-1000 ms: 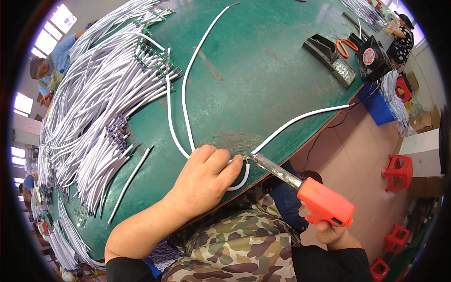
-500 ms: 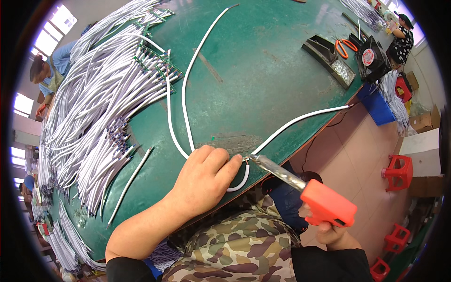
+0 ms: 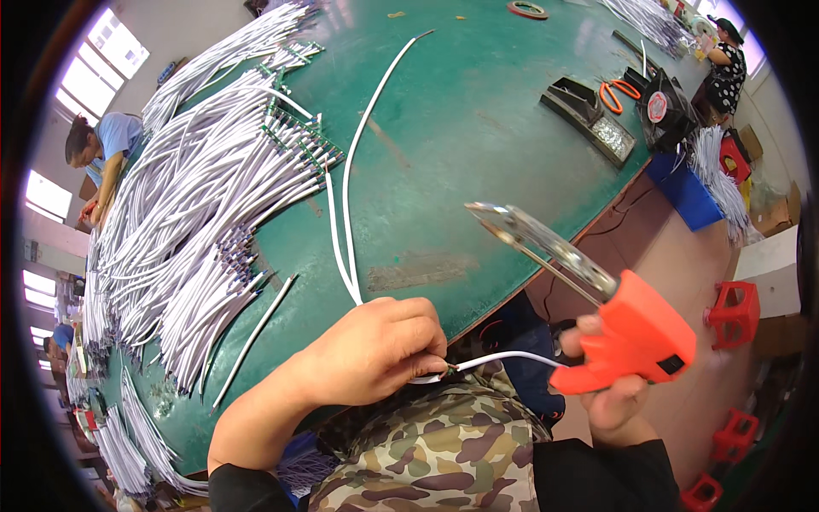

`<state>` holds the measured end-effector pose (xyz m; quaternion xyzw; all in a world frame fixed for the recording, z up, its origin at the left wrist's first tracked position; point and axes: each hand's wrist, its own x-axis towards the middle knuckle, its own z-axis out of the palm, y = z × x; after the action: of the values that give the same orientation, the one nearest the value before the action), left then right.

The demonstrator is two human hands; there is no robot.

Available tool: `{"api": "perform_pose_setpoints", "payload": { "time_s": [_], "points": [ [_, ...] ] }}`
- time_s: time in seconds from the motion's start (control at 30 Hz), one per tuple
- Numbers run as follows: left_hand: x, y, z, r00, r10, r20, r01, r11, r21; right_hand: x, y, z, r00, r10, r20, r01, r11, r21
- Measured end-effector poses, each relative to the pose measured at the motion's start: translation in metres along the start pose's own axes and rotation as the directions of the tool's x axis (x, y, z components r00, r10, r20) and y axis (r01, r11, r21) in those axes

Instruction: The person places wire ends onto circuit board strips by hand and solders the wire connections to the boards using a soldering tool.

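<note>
My left hand pinches the ends of thin white cables at the near edge of a green table. Two of them run up across the table; another white cable leads rightward off the edge toward my other hand. My right hand grips an orange soldering gun by its handle. Its metal tip is raised above the table edge, pointing up-left, apart from the cables.
A large pile of white cables with connector ends covers the table's left side. A single loose cable lies near the front edge. A black tray, orange scissors, a tape roll sit far right. People work around the table; red stools stand on the floor.
The soldering gun's tip has lifted off the cable joint and swung up and right. My left hand has pulled the cable ends toward the table edge.
</note>
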<state>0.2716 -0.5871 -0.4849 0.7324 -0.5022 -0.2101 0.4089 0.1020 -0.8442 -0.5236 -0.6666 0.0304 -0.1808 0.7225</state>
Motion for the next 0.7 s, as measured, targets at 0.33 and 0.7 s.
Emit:
{"api": "perform_pose_setpoints", "payload": {
  "time_s": [0.33,0.7],
  "points": [
    [-0.020,0.006,0.034,0.869,0.305,-0.390,-0.271,0.952,0.143,0.014,0.045,0.047,0.936,-0.176,0.303,0.118,0.973,0.200],
    [-0.020,0.024,0.036,0.946,0.144,-0.290,-0.129,0.989,0.070,0.029,-0.005,0.035,0.902,-0.290,0.320,0.365,0.909,-0.203]
  ]
}}
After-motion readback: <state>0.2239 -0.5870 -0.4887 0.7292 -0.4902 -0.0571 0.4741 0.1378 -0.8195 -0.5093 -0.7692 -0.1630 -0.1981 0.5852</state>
